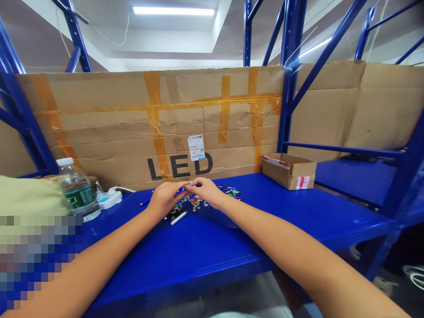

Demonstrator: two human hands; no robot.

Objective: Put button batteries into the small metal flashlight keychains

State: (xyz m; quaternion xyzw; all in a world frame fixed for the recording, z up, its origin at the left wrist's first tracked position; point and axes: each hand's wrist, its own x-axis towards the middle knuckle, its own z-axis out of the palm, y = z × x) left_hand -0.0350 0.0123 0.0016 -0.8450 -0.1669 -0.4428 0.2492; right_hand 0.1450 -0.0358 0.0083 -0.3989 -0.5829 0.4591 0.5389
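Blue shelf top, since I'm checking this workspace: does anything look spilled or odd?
Small round metal pieces lie in a loose scatter on the blue steel shelf, just below the left hand and right hand, with no tray around them, so they look spilled.

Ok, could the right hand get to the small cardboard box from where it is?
Probably yes. The right hand has open blue shelf between it and the box, with nothing standing in the way. Only the coloured strands lie near its path, low enough to pass over.
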